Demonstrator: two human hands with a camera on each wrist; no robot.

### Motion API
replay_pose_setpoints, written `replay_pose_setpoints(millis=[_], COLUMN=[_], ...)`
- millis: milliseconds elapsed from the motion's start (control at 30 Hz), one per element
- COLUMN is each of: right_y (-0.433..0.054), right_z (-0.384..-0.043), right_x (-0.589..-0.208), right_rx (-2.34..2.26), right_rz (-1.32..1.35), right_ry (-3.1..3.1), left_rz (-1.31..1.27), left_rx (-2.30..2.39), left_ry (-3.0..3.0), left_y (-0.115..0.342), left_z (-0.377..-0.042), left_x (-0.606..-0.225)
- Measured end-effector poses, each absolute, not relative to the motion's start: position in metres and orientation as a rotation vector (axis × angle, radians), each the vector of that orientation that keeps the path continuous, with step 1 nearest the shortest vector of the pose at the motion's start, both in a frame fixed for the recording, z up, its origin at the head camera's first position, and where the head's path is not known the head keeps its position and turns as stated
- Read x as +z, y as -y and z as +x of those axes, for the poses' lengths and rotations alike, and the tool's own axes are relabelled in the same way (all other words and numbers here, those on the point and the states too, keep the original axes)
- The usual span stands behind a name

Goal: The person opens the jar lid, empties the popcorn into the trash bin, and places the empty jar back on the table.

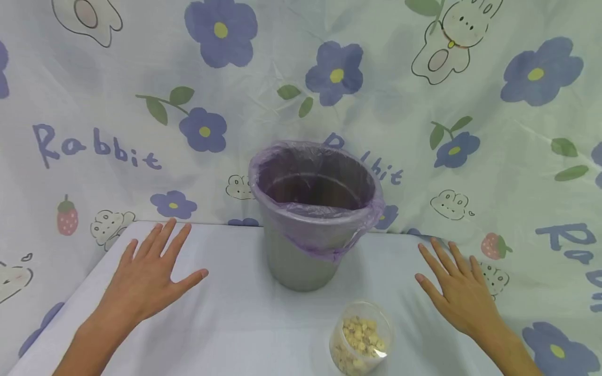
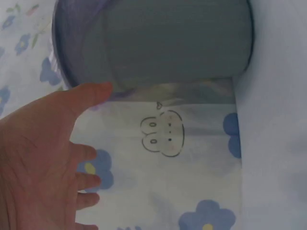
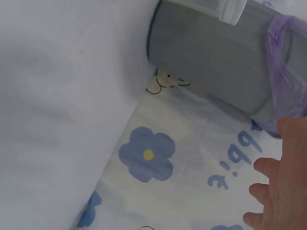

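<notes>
A grey trash bin (image 1: 301,261) stands upright in the middle of the white table, lined with a thin purple plastic bag (image 1: 329,253) folded over its rim. In front of it, toward the right, is a clear plastic jar (image 1: 335,342) holding small pale, popcorn-like pieces (image 1: 362,337). My left hand (image 1: 146,279) is held out to the left of the bin, fingers spread, holding nothing. On the other side my right hand (image 1: 458,292) is likewise spread and holds nothing, with the jar to its left. In the right wrist view the jar's edge (image 3: 232,10) overlaps the bin.
Behind the table hangs a pale cloth (image 1: 263,115) printed with blue flowers, rabbits and lettering. It meets the white tabletop (image 1: 226,324) along the back and continues around both sides.
</notes>
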State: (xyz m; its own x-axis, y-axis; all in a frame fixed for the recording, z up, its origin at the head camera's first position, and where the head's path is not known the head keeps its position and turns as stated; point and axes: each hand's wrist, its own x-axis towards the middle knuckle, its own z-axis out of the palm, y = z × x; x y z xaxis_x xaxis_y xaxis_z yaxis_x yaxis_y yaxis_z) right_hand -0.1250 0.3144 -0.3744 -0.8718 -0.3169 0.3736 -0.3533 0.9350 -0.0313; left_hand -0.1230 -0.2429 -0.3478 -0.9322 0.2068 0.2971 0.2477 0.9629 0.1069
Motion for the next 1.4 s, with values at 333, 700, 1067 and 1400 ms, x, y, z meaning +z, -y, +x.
replay_pose_setpoints(millis=[333, 700, 1067, 1400], right_y=[-0.305, -0.289, -0.284, -0.272], right_z=[-0.115, -0.099, -0.087, -0.08], right_x=[-0.39, -0.418, -0.452, -0.467], right_rx=[0.744, 1.537, 1.857, 2.07], right_rz=[0.509, 0.759, 0.788, 0.672], right_ry=[2.702, 2.635, 2.648, 2.771], left_rz=[-0.44, -0.728, -0.905, -0.906], left_rx=[-0.802, -1.617, -1.945, -2.125], left_ry=[2.845, 2.683, 2.716, 2.697], left_y=[0.196, 0.127, 0.076, 0.044], left_z=[-0.113, -0.108, -0.105, -0.103], left_x=[-0.368, -0.417, -0.449, -0.469])
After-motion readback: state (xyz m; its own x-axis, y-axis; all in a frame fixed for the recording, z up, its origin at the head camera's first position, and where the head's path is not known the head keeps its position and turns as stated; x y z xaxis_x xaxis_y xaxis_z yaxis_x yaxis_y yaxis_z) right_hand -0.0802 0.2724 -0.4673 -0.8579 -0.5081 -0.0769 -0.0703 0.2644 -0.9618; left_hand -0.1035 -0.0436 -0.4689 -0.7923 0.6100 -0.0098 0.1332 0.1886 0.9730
